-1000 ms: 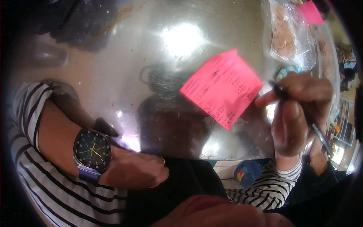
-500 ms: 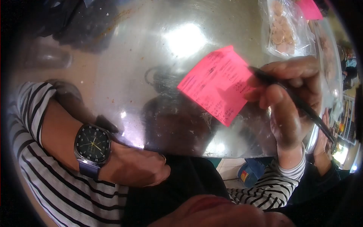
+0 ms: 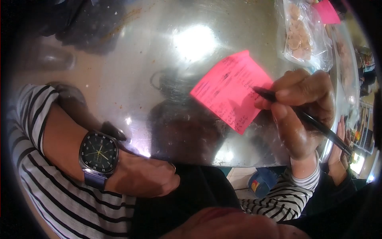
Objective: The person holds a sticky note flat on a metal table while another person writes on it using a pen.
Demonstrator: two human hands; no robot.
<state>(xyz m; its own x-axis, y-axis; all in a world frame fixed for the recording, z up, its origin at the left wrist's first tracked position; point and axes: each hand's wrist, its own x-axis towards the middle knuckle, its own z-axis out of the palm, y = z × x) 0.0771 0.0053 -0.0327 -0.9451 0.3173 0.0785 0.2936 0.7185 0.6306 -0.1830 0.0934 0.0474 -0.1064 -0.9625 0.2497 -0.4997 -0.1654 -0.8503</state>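
A pink sticky note (image 3: 229, 89) covered in dark handwriting lies on the shiny metal table. My right hand (image 3: 304, 107) is closed around a black pen (image 3: 322, 129), and the pen's tip is over the written lines at the note's right side. The fingertips are by the note's right edge. Below the table's near edge, at the lower left, my left hand (image 3: 147, 177) is curled into a loose fist. A ring shows on one finger, and nothing sticks out of the fist; its palm side is hidden. A black watch (image 3: 98, 153) is on the left wrist.
A clear plastic bag of pale round pieces (image 3: 298, 36) lies at the upper right, beside another pink paper (image 3: 327, 11). Dark plastic (image 3: 85, 28) is at the upper left. Another person's hand (image 3: 337, 153) is at the right edge. A blue container (image 3: 262, 182) stands below.
My right hand and the pen tip have moved slightly left and down, from the note's right edge onto its writing. My left hand stays nearly still.
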